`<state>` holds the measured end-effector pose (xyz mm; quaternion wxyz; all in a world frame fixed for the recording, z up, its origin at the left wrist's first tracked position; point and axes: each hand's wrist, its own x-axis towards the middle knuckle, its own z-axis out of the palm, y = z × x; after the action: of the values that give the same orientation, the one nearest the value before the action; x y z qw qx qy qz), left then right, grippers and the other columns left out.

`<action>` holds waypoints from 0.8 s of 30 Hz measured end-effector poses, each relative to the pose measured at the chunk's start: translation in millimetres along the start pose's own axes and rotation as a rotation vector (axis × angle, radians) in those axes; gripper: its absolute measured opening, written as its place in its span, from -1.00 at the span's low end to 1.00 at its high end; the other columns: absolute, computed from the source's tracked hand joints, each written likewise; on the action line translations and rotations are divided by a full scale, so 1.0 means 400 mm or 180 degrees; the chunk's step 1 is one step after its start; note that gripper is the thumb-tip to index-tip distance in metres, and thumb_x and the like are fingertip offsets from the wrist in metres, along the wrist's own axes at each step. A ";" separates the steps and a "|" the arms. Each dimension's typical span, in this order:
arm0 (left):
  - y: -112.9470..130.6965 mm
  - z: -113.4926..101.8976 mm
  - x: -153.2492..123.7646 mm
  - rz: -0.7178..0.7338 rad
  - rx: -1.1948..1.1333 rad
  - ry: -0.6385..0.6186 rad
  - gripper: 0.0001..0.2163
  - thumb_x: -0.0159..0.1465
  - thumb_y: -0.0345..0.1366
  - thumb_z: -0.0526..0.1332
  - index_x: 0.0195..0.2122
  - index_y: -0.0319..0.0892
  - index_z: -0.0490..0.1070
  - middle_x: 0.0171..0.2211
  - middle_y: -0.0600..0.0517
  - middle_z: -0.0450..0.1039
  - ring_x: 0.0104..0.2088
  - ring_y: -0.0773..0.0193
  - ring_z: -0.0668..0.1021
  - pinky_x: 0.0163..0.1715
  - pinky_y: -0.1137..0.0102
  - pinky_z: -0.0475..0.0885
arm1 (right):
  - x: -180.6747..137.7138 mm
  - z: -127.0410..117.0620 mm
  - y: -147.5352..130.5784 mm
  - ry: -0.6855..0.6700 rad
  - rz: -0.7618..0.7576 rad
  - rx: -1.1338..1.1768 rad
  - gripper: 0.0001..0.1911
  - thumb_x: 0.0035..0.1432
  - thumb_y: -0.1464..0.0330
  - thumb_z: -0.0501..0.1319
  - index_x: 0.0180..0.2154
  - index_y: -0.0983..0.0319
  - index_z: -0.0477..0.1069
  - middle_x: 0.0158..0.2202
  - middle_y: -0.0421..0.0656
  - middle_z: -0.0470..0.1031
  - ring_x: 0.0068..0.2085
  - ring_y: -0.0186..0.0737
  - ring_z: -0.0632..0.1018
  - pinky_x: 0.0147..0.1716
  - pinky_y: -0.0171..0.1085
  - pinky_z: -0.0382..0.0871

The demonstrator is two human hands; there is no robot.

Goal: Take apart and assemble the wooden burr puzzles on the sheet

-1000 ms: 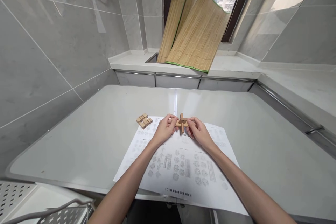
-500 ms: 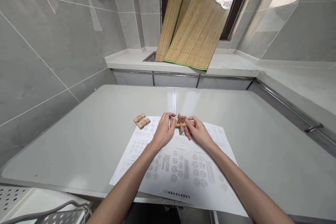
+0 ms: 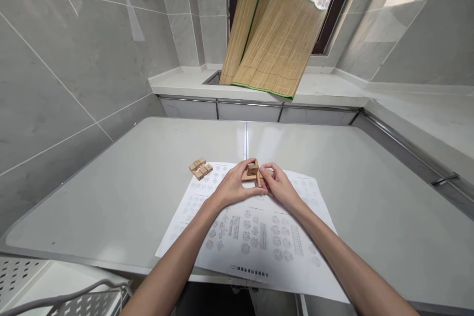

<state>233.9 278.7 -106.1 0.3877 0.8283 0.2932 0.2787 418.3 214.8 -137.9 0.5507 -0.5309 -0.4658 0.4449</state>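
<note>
Between my two hands, over the printed sheet (image 3: 252, 256), are the crossed wooden pieces (image 3: 253, 171), about equally near each. One bar (image 3: 258, 178) points away from me; my left hand (image 3: 232, 185) seems to grip it lengthwise, index finger at the far end and thumb at the near, while the fingertips of my right hand (image 3: 280, 185) close on the right side. Left of my left fingers, wooden blocks (image 3: 200, 169) sit grouped by the sheet's far-left corner; past my fingertips the table (image 3: 314, 148) gives room to its far edge.
</note>
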 end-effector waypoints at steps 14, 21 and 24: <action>0.005 -0.001 0.011 -0.0325 -0.0398 0.0147 -0.58 0.49 -0.01 0.07 0.21 -0.09 0.48 0.12 -0.08 0.59 0.09 0.04 0.59 0.15 0.20 0.43 | -0.004 0.002 -0.016 0.0063 -0.0156 -0.0162 -0.45 0.26 -0.14 0.26 0.02 0.12 0.32 -0.48 -0.32 0.40 -0.50 -0.26 0.42 -0.47 -0.26 0.34; 0.014 -0.003 0.015 -0.0286 -0.0828 0.0235 -0.60 0.48 0.04 0.09 -0.03 -0.15 0.56 0.07 -0.06 0.60 0.06 0.08 0.61 0.13 0.29 0.44 | -0.023 0.001 -0.029 -0.0142 -0.0663 -0.1052 -0.04 0.00 0.07 0.54 0.35 -0.01 0.18 0.35 -0.02 0.27 0.28 0.11 0.43 0.23 0.08 0.38; 0.009 -0.002 0.016 -0.0266 -0.0999 0.0193 -0.60 0.47 0.05 0.10 -0.06 -0.16 0.57 0.14 -0.09 0.56 0.09 0.07 0.59 0.15 0.27 0.44 | -0.027 0.004 -0.032 -0.0195 -0.0579 -0.0899 -0.13 0.06 0.11 0.51 0.32 -0.02 0.20 0.36 -0.04 0.31 0.28 0.11 0.46 0.27 0.12 0.36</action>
<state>238.6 281.7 -101.1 0.5145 0.7358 0.2919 0.3296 414.9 203.9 -125.4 0.4941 -0.5449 -0.5863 0.3393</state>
